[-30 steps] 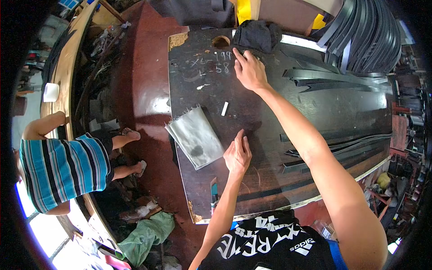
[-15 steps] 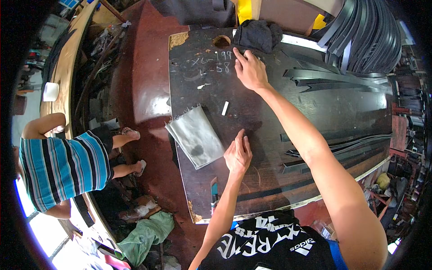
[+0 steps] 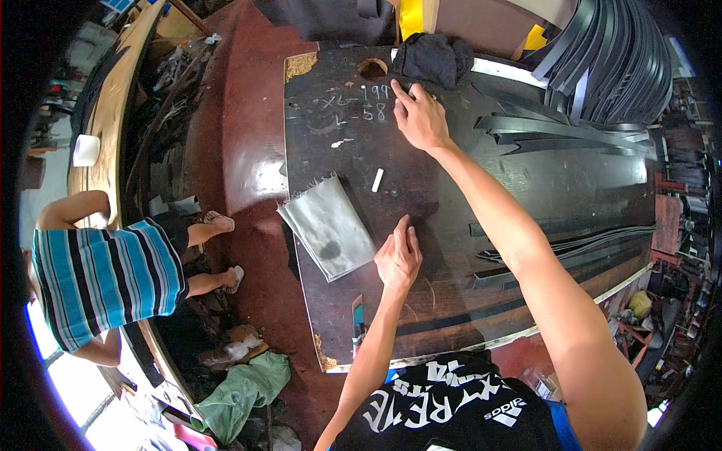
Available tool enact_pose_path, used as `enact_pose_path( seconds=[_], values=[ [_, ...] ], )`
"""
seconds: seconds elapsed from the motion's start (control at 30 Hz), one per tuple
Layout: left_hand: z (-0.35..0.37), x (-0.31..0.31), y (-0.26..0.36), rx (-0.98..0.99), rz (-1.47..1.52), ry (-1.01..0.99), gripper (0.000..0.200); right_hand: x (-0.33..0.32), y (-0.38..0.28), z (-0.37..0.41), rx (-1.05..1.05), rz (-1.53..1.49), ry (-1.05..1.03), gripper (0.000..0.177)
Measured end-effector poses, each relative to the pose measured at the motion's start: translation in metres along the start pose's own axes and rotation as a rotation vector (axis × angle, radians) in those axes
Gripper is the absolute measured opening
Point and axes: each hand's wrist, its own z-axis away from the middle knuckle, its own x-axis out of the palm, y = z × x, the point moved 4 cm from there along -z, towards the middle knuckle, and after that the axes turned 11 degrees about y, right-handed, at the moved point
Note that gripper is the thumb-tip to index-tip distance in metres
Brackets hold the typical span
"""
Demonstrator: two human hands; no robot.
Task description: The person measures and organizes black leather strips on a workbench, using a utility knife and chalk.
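On the dark tabletop [image 3: 444, 301], my right hand [image 3: 423, 120] reaches to the far side with its index finger stretched out beside chalk-written letters and numbers [image 3: 374, 113]. It holds nothing. My left hand [image 3: 398, 259] rests nearer my body, fingers extended and nothing gripped. Close to its left side lies a folded grey cloth [image 3: 327, 225] with a frayed edge and a dark stain. A white stick of chalk [image 3: 377, 180] lies between the two hands. Partly behind my left forearm is a teal-handled tool [image 3: 359, 319], perhaps a cutter.
Long black strips [image 3: 579, 244] lie on the table's right side, and a big bundle of strips [image 3: 617, 68] stands at the far right. A crumpled black cloth [image 3: 432, 60] sits near a round hole [image 3: 372, 70]. At left, a person in a striped shirt [image 3: 113, 274] is by a wooden bench [image 3: 105, 113].
Both my hands stay in nearly the same place. The view shifts very slightly, and the person at left moves an arm a little.
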Motion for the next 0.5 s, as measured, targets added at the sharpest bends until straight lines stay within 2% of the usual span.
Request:
enact_pose_path(
  seconds=[0.5],
  values=[
    [0.0014,0.0003,-0.0001,0.026,-0.027,0.039,0.026,0.0015,0.0009,0.0016,-0.031,-0.024,0.048,0.042]
  ],
)
